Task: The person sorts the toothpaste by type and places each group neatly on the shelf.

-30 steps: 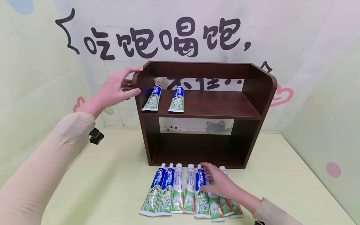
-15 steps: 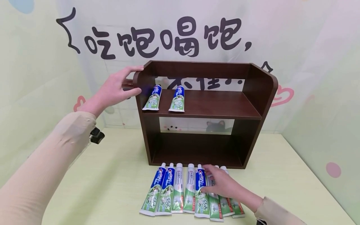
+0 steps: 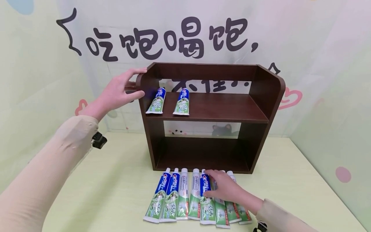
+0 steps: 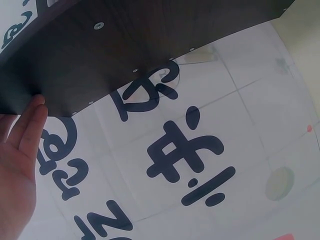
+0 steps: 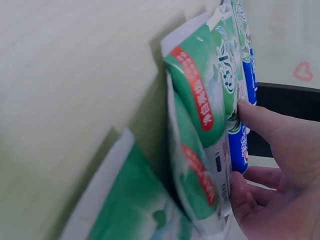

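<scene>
My left hand (image 3: 116, 91) rests at the upper left side panel of a dark brown wooden shelf (image 3: 220, 108). In the left wrist view, straight fingers (image 4: 32, 125) touch the panel's outer face. My right hand (image 3: 226, 188) pinches a blue-and-green Crest toothpaste tube (image 3: 207, 209) lying in a row on the table. The right wrist view shows its thumb and fingers on either side of the blue part (image 5: 239, 150). White-and-green toothpaste tubes (image 3: 222, 217) lie right of it, partly under the hand. Two Crest tubes (image 3: 156, 102) (image 3: 182, 102) lie on the upper shelf board, toward the left.
Left of the held tube lie two white-and-green tubes (image 3: 183, 196) and two Crest tubes (image 3: 157, 199). The row sits just before the lower shelf board (image 3: 203, 154). A pale table (image 3: 116, 190) extends around the shelf, with a printed wall (image 3: 95, 77) behind.
The Crest tube under my right hand has shifted slightly left at its cap end, and the hand has moved slightly left with it. My left hand stays on the shelf.
</scene>
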Demonstrator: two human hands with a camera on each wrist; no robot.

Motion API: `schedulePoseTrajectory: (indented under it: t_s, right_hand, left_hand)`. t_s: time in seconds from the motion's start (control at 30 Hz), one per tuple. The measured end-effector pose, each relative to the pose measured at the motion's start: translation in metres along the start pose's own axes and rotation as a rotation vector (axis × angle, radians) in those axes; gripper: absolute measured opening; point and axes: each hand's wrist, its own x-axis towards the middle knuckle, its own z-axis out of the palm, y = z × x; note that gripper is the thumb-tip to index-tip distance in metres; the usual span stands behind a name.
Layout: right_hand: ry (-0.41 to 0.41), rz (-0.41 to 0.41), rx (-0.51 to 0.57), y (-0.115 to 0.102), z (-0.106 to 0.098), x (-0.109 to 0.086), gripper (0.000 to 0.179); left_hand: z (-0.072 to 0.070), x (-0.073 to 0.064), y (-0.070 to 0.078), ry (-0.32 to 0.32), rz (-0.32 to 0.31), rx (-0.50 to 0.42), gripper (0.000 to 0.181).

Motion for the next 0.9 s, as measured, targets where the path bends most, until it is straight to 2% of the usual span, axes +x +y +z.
schedulePoseTrajectory:
  t_s: [0.2,0.3,0.57,0.9]
  right_hand:
    - [-0.047,0.002,-0.091,-0.01,0.002,0.007,0.084]
    - [-0.074,0.033,-0.09,-0.018,0.003,0.008,0.087]
    - [-0.062,0.079,0.022,-0.031,0.004,0.007,0.09]
    - [-0.087,0.073,0.223,-0.022,0.011,0.009,0.082]
  left_hand:
    - [0.001,0.0,-0.001,0.002,0.002,0.004,0.062]
    - [0.001,0.0,-0.001,0.003,-0.002,-0.001,0.062]
    - [0.0,0.001,0.004,0.002,-0.011,0.002,0.062]
    - [0.0,0.0,0.002,0.003,0.005,0.019,0.062]
